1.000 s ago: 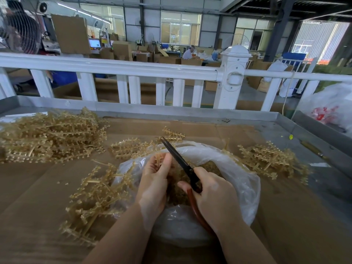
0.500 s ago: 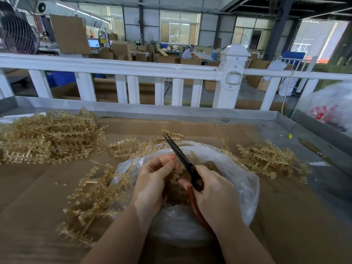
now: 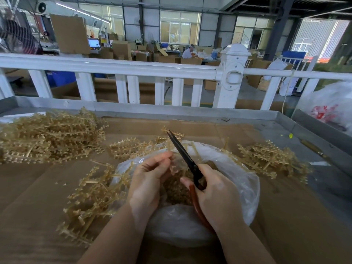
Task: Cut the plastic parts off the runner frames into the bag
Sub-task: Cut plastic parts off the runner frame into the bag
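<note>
My right hand (image 3: 217,195) grips scissors (image 3: 182,155), blades closed; my left hand (image 3: 150,180) pinches runner frame (image 3: 174,166) over bag (image 3: 240,180).

We saw translucent amber plastic runner frames (image 3: 51,138) on matt brown cardboard (image 3: 28,197). The bag (image 3: 245,183) was thin, clear, crinkled, glossy film. The scissors (image 3: 182,155) had dull black metal blades and smooth reddish handles. The table rim (image 3: 152,111) looked grey metal, the railing (image 3: 114,66) glossy white.
</note>
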